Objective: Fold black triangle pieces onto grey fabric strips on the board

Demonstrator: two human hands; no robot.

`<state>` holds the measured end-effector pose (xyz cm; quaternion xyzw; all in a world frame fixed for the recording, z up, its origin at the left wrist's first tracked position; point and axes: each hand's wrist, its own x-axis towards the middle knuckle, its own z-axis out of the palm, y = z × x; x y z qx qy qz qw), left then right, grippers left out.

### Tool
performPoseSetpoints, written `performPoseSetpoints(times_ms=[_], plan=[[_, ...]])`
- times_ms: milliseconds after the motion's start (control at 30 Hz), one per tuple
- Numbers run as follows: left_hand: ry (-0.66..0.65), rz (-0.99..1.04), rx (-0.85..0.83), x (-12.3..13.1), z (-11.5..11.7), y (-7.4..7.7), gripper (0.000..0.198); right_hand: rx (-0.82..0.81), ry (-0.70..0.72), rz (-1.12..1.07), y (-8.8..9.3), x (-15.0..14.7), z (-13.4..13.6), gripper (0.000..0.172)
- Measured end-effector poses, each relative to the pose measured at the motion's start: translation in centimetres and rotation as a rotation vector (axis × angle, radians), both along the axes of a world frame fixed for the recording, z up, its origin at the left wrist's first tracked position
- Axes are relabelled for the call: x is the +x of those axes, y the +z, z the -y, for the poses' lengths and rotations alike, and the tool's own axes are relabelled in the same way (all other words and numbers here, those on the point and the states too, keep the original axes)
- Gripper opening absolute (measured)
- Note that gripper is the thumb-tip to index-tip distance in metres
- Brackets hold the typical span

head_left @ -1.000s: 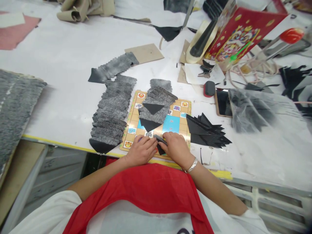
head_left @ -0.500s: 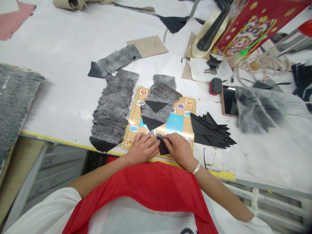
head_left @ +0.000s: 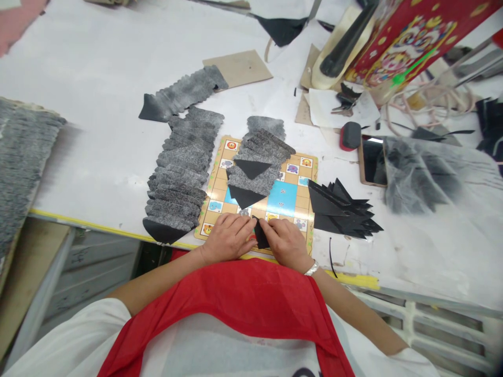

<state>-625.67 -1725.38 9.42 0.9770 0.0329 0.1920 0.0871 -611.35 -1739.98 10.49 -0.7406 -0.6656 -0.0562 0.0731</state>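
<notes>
Both hands rest at the near edge of a colourful game board [head_left: 291,201] on the white table. My left hand [head_left: 228,238] and my right hand [head_left: 286,242] press together on one small black triangular piece [head_left: 260,235], fingers closed on it. Just beyond them on the board lies a stack of grey fuzzy pieces with black triangle tips [head_left: 255,167]. A fan of black triangles [head_left: 341,209] sits to the right of my right hand. A long row of overlapped grey pieces [head_left: 178,178] lies left of the board.
Grey fuzzy fabric [head_left: 21,162] hangs over the left table edge. A phone [head_left: 371,162], a red-black tool [head_left: 350,136], a red decorated box [head_left: 412,36], cords and cardboard scraps crowd the far right. A translucent bag with dark pieces [head_left: 424,173] lies at right.
The grey-and-black piece between my hands has turned so that its black side now faces up. My hands have drawn closer together on it. The camera view has shifted slightly.
</notes>
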Motion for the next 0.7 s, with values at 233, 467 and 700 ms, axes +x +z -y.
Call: performPoseSetpoints(times_ms=[233,467,700], plan=[[0.042,-0.033,0.078,0.2,0.0,0.1,0.051,-0.028,0.079,0.033,0.8,0.0,-0.4,0.03],[0.062,-0.086,0.048,0.3,0.0,0.2,0.054,-0.071,0.088,0.031,1.3,0.1,-0.5,0.03],[0.117,0.022,-0.066,-0.5,-0.3,-0.4,0.058,-0.081,0.053,-0.005,1.0,-0.7,-2.2,0.029]])
